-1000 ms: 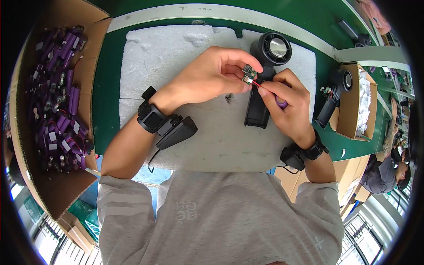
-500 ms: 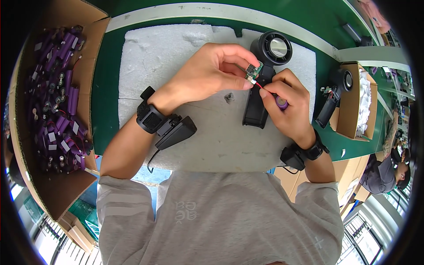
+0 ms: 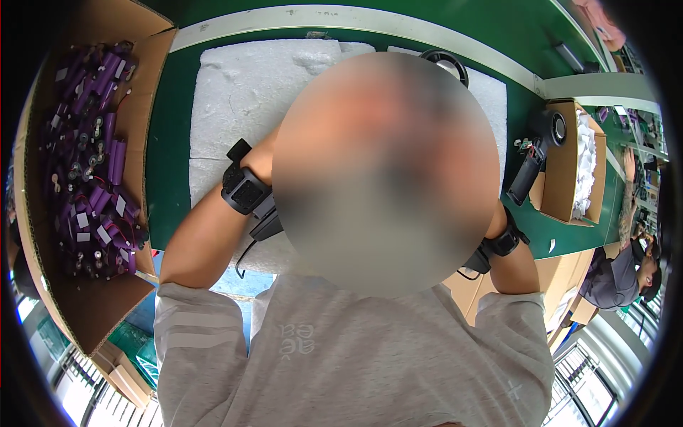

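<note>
A round blurred patch covers the middle of the view and hides the fingers of both hands. Within it, my left hand (image 3: 356, 107) shows only as a skin-toned smear, and my right hand (image 3: 459, 160) as another smear to its right. What they hold cannot be made out. A dark blur lies between them. At the patch's upper right edge, part of the round black head of a handheld fan (image 3: 462, 67) shows above the white foam board (image 3: 238, 85). Black bands with devices sit on both my wrists.
On the left stands a cardboard box (image 3: 160, 89) of purple battery cells (image 3: 117, 160). To the right, another black fan (image 3: 526, 174) with an exposed circuit board lies beside a small box (image 3: 565, 114) of white pieces. A person (image 3: 615, 277) is at the far right.
Blur now hides the hands. Earlier, my left hand held a small green circuit board, and my right hand pinched its red wire near a purple cell, over the black fan.
</note>
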A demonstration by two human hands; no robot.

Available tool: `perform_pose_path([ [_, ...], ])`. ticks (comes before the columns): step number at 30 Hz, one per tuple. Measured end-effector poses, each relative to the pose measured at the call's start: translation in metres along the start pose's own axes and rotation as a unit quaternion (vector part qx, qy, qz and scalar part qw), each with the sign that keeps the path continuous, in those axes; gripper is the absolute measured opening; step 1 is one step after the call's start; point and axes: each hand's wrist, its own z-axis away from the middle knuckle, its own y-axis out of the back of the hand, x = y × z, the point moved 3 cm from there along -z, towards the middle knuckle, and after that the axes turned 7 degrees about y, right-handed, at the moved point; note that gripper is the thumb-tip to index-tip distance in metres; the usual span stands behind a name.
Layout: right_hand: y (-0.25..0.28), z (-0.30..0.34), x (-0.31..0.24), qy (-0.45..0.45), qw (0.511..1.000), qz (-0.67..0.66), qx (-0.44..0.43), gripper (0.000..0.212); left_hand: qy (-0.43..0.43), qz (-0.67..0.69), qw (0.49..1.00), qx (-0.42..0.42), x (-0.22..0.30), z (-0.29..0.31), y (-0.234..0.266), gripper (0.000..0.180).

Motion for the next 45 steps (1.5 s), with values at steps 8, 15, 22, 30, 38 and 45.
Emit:
perform_pose_path([
  [8, 0.001, 0.002, 0.0, 0.018, 1.0, -0.004, 0.002, 0.007, -0.039, -0.033, 0.999, 0.016, 0.001, 0.0, -0.003, 0.031],
  [15, 0.001, 0.004, 0.0, -0.046, 0.999, -0.009, 0.024, 0.012, -0.123, -0.138, 0.982, 0.02, 0.001, 0.001, -0.005, 0.043],
  [22, -0.004, -0.002, -0.005, -0.023, 0.992, 0.055, 0.113, 0.029, -0.14, -0.223, 0.962, 0.068, 0.004, 0.003, -0.012, 0.042],
  [30, -0.005, -0.003, -0.006, 0.029, 0.988, 0.105, 0.105, 0.033, -0.121, -0.237, 0.961, 0.082, 0.002, 0.002, -0.012, 0.034],
  [38, -0.003, -0.005, -0.009, 0.01, 0.989, 0.102, 0.107, 0.031, -0.144, -0.151, 0.971, 0.118, -0.001, 0.0, -0.007, 0.022],
  [45, -0.004, -0.003, -0.005, -0.012, 0.991, 0.08, 0.104, 0.03, -0.16, -0.185, 0.962, 0.125, 0.002, 0.0, -0.008, 0.021],
])
